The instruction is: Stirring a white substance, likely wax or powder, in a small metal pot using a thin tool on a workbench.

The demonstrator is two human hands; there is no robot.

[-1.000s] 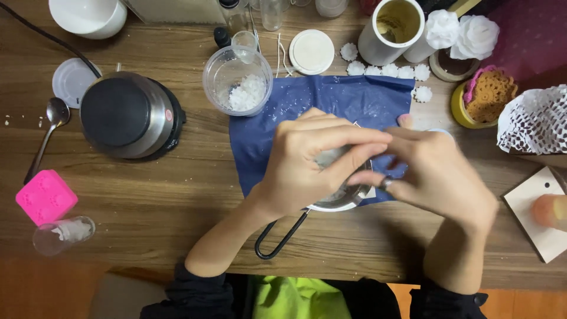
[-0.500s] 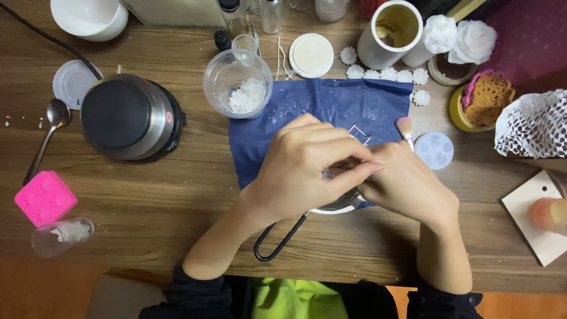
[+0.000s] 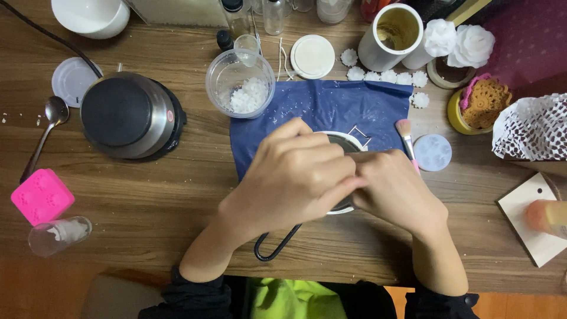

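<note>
- Hands meet over a small metal pot [image 3: 347, 143] on the blue sheet [image 3: 331, 106]; I see my left hand [image 3: 292, 177] curled above the pot, fingers bent and pressed against the right hand [image 3: 393, 189]; both are closed around something small between them, but I cannot tell what it is
- The pot sits at the near edge of the blue sheet, mostly hidden beneath both hands; only its far rim and its black wire handle [image 3: 277, 245], which sticks out toward me over the wooden table [image 3: 147, 201], show
- A small brush [image 3: 407, 139] with a pink handle lies just beside the right hand; a pale round mould [image 3: 432, 152] lies next to it
- A clear plastic cup [image 3: 240, 88] with white flakes stands at the far left corner of the sheet
- Further left I see a round hot plate [image 3: 127, 118], a spoon [image 3: 44, 133], a pink mould [image 3: 41, 197] and a clear cup on its side [image 3: 59, 235]
- White wax flowers [image 3: 387, 74] line the far edge of the sheet
</note>
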